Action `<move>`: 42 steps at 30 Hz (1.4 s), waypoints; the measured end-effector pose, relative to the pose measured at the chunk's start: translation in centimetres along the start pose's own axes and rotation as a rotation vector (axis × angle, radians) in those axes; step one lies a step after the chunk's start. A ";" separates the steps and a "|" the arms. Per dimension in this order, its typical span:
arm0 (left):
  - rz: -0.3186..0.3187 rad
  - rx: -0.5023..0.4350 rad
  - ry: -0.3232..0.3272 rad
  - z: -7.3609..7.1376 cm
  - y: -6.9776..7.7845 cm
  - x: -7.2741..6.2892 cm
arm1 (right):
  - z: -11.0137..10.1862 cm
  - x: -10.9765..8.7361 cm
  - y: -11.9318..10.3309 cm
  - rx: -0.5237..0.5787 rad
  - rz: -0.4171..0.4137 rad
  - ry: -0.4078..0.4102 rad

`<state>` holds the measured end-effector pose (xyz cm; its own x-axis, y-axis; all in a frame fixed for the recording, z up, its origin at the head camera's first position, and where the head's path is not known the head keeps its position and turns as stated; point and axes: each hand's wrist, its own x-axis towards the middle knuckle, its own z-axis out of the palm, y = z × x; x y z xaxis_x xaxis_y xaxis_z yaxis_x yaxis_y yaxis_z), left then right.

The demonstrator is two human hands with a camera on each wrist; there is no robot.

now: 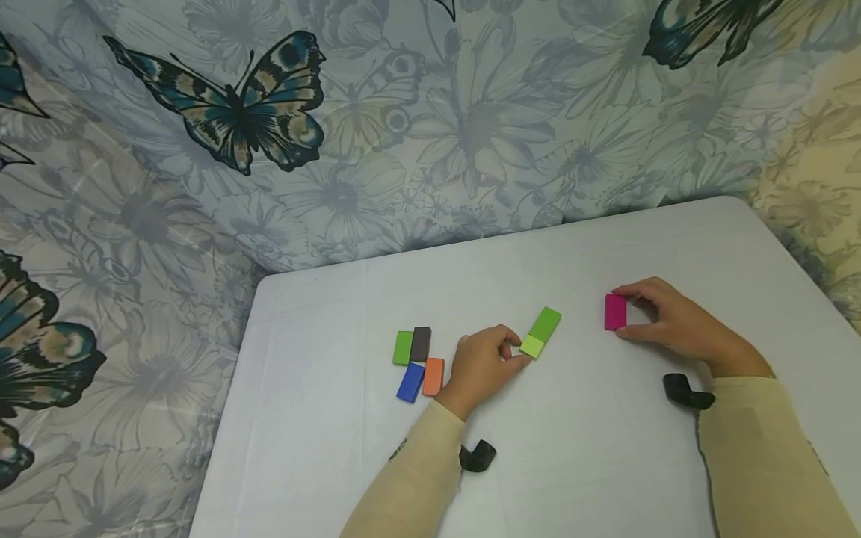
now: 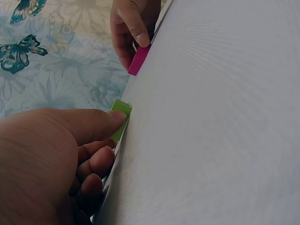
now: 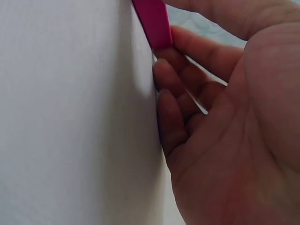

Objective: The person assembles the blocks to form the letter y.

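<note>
On the white table, my left hand (image 1: pixel 483 366) pinches a lime-green block (image 1: pixel 532 346) between thumb and forefinger. End to end with it, pointing away to the right, lies a darker green block (image 1: pixel 545 323). Farther right, the thumb and forefinger of my right hand (image 1: pixel 679 326) grip a magenta block (image 1: pixel 615 311) by its two short ends. The left wrist view shows the left thumb against green (image 2: pixel 121 108), with the magenta block (image 2: pixel 139 61) beyond. In the right wrist view the magenta block (image 3: pixel 157 23) is partly cut off by the top edge.
Left of my left hand several blocks lie close together: a green block (image 1: pixel 403 348), a dark grey block (image 1: pixel 420 344), a blue block (image 1: pixel 410 382) and an orange block (image 1: pixel 433 376). Patterned fabric with butterflies (image 1: pixel 242 112) hangs behind the table (image 1: pixel 572 463).
</note>
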<state>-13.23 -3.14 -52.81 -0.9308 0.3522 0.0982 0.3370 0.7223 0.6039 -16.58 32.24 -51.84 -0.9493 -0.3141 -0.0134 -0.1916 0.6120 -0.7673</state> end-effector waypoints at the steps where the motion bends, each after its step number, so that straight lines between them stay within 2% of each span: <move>1: -0.001 0.001 -0.001 0.0 0.0 0.0 | 0.0 0.0 0.0 -0.009 0.006 0.001; 17: -0.006 0.001 -0.004 -0.1 0.1 0.0 | -0.2 0.3 -0.5 -0.044 0.101 0.093; 27: -0.017 0.005 -0.010 0.1 -0.1 0.1 | 0.1 0.8 -1.0 -0.059 0.108 0.134; 35: -0.020 0.008 -0.017 0.0 0.2 0.1 | 0.7 1.2 -1.7 -0.072 0.083 0.138; 42: -0.029 0.009 -0.017 -0.2 0.3 0.1 | 1.8 2.1 -3.0 -0.078 0.085 0.104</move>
<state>-13.25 -3.01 -52.51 -0.9375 0.3415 0.0670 0.3115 0.7377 0.5990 -17.54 28.48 -50.69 -0.9829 -0.1840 -0.0069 -0.1240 0.6892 -0.7139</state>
